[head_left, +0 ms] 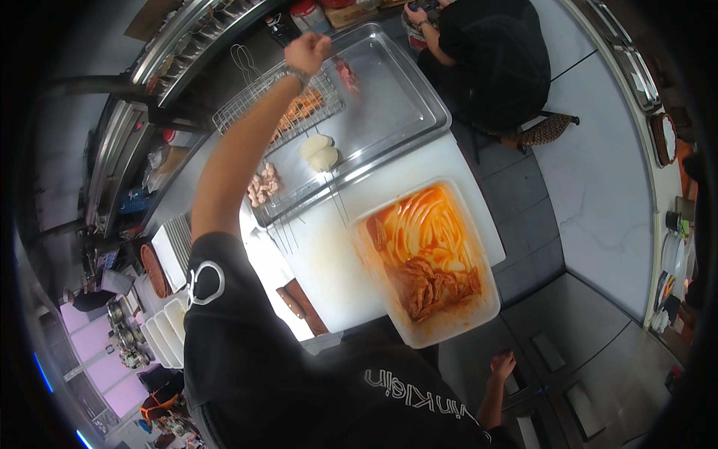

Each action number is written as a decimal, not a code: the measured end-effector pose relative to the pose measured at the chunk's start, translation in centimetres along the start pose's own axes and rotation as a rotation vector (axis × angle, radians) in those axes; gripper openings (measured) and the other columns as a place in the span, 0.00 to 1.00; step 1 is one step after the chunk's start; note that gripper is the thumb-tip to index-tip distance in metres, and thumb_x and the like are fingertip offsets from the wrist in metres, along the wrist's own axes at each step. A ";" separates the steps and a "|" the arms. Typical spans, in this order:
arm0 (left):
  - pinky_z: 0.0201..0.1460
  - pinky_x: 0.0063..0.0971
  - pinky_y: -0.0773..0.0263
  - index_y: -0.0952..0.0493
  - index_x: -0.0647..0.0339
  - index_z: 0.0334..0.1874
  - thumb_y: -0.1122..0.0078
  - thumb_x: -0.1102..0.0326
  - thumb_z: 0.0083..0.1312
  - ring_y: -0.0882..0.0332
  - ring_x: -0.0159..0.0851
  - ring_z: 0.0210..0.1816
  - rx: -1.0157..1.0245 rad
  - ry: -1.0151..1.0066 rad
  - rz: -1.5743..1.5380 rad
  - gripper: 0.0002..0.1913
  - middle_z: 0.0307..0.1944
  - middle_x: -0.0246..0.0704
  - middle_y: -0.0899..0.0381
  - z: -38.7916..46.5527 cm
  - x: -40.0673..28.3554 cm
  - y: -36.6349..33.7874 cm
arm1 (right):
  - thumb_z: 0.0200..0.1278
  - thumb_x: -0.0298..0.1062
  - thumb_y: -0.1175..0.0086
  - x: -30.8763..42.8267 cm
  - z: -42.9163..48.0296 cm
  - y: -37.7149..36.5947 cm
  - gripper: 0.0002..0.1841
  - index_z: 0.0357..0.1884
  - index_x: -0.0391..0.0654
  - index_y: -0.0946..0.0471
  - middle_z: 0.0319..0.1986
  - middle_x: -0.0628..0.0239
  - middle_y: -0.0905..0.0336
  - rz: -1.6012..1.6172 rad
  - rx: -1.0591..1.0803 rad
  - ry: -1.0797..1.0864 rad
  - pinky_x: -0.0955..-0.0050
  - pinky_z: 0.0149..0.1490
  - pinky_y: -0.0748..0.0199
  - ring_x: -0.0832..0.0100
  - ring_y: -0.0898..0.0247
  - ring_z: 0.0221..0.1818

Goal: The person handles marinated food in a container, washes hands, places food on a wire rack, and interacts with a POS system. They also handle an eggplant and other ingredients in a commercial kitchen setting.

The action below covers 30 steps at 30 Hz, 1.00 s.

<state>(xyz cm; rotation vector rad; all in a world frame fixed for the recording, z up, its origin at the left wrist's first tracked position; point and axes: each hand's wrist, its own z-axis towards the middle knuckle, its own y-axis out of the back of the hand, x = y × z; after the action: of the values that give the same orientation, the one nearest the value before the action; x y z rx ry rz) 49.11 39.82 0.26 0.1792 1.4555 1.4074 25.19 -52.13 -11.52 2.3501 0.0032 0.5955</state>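
My left hand (307, 53) reaches over the far side of a metal tray (387, 132), fingers curled; its fingertips are hidden. Close by on its right is a reddish strip of meat (346, 74), blurred at its lower end. Below my forearm, a wire grill basket (252, 106) holds orange-brown food pieces (303, 109). Pale round slices (320, 151) on skewers and skewered pinkish meat chunks (263, 184) lie at the tray's near side. My right hand (503, 365) hangs low at the right, fingers bent, away from the food; whether it grips anything is unclear.
A white tub (488, 303) of sauced meat (432, 283) rests on a white cutting board (336, 280). A brown-handled object (303, 306) lies left of the board. A seated person (488, 56) in black is beyond the tray's right side. Dark bottle (279, 29) stands behind it.
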 end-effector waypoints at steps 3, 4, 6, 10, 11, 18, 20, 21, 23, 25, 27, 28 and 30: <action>0.36 0.23 0.23 0.17 0.57 0.37 0.41 0.53 0.66 0.16 0.29 0.31 0.068 0.083 0.087 0.14 0.29 0.30 0.14 5.2 1.8 -1.3 | 0.68 0.55 0.49 -2.5 -1.9 0.8 0.27 0.62 0.51 0.35 0.37 0.63 0.26 0.095 -0.051 -0.038 0.76 0.18 0.38 0.70 0.29 0.19; 0.34 0.22 0.23 0.17 0.57 0.36 0.40 0.52 0.66 0.16 0.27 0.30 0.093 0.114 0.167 0.14 0.29 0.29 0.14 6.7 2.8 -1.4 | 0.68 0.55 0.50 -2.5 -2.8 0.6 0.26 0.61 0.50 0.35 0.36 0.63 0.26 0.088 -0.074 -0.041 0.76 0.17 0.39 0.70 0.29 0.19; 0.43 0.28 0.23 0.17 0.54 0.35 0.41 0.49 0.65 0.15 0.33 0.34 0.297 0.453 0.009 0.15 0.29 0.30 0.14 10.5 9.2 -2.9 | 0.69 0.54 0.51 -1.8 -4.3 0.4 0.25 0.60 0.49 0.34 0.34 0.63 0.26 0.061 -0.105 -0.038 0.77 0.16 0.40 0.70 0.29 0.18; 0.50 0.34 0.23 0.17 0.56 0.40 0.53 0.49 0.70 0.15 0.41 0.42 0.700 0.205 0.335 0.20 0.34 0.34 0.14 12.7 11.7 -6.8 | 0.67 0.50 0.47 -4.1 -6.2 3.4 0.23 0.59 0.51 0.34 0.33 0.64 0.24 0.107 -0.158 -0.026 0.76 0.18 0.39 0.71 0.32 0.19; 0.50 0.34 0.23 0.18 0.58 0.44 0.54 0.50 0.70 0.16 0.42 0.44 0.831 -0.072 0.671 0.20 0.38 0.36 0.14 13.4 11.9 -7.1 | 0.66 0.50 0.47 -4.6 -6.5 4.1 0.24 0.59 0.51 0.34 0.33 0.64 0.25 0.123 -0.173 -0.040 0.76 0.18 0.39 0.70 0.33 0.19; 0.54 0.32 0.25 0.21 0.59 0.54 0.44 0.52 0.61 0.19 0.42 0.53 0.583 0.340 0.737 0.23 0.52 0.40 0.18 16.3 13.7 -9.6 | 0.67 0.52 0.50 -2.2 -10.1 2.7 0.22 0.60 0.58 0.34 0.36 0.67 0.26 0.105 -0.257 -0.112 0.76 0.20 0.40 0.70 0.32 0.20; 0.58 0.39 0.27 0.22 0.58 0.56 0.43 0.53 0.60 0.22 0.42 0.57 0.527 0.470 0.655 0.24 0.55 0.39 0.20 16.3 15.6 -9.9 | 0.67 0.52 0.51 -1.0 -10.3 2.3 0.23 0.60 0.57 0.34 0.38 0.67 0.26 0.065 -0.235 -0.102 0.76 0.20 0.40 0.69 0.31 0.21; 0.59 0.40 0.29 0.23 0.58 0.57 0.43 0.53 0.60 0.23 0.43 0.59 0.487 0.504 0.603 0.25 0.57 0.39 0.21 16.0 16.2 -10.1 | 0.67 0.53 0.51 -0.4 -10.5 2.2 0.23 0.60 0.57 0.34 0.39 0.68 0.26 0.047 -0.226 -0.097 0.76 0.20 0.40 0.69 0.30 0.22; 0.61 0.44 0.31 0.24 0.57 0.59 0.42 0.52 0.60 0.27 0.44 0.62 0.406 0.574 0.506 0.26 0.59 0.39 0.23 15.2 16.0 -9.5 | 0.68 0.52 0.52 0.4 -10.7 2.0 0.22 0.61 0.56 0.34 0.40 0.67 0.26 0.064 -0.231 -0.078 0.76 0.20 0.40 0.69 0.30 0.23; 0.59 0.41 0.29 0.24 0.59 0.58 0.44 0.41 0.59 0.23 0.48 0.57 0.288 0.464 0.534 0.32 0.56 0.42 0.22 14.1 12.3 -8.2 | 0.68 0.51 0.52 0.3 -10.7 2.0 0.22 0.61 0.55 0.35 0.40 0.67 0.26 0.085 -0.212 -0.066 0.76 0.20 0.39 0.68 0.29 0.24; 0.52 0.40 0.24 0.22 0.60 0.53 0.41 0.44 0.62 0.19 0.51 0.49 0.115 0.044 0.550 0.27 0.48 0.42 0.17 12.0 14.1 -4.0 | 0.69 0.51 0.53 -0.2 -8.1 2.3 0.23 0.61 0.54 0.36 0.41 0.67 0.26 0.067 -0.124 -0.052 0.75 0.21 0.39 0.68 0.28 0.24; 0.55 0.32 0.28 0.23 0.57 0.51 0.40 0.49 0.62 0.23 0.43 0.55 0.269 0.067 0.399 0.22 0.55 0.40 0.22 10.3 9.6 -2.2 | 0.69 0.50 0.53 -1.1 -8.4 1.8 0.22 0.60 0.52 0.35 0.40 0.66 0.26 0.138 -0.123 -0.070 0.75 0.19 0.38 0.68 0.28 0.23; 0.52 0.31 0.27 0.24 0.57 0.49 0.41 0.55 0.64 0.23 0.43 0.53 0.443 -0.134 0.210 0.17 0.52 0.39 0.21 3.5 4.1 2.8 | 0.69 0.50 0.52 -2.3 -7.9 1.5 0.22 0.59 0.51 0.36 0.39 0.66 0.27 0.160 -0.090 -0.072 0.75 0.17 0.38 0.68 0.28 0.21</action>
<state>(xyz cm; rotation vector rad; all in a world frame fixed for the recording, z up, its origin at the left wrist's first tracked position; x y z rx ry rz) 48.38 45.75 1.04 0.7100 1.6539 1.1897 19.57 -48.63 -6.37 2.2969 -0.2418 0.5757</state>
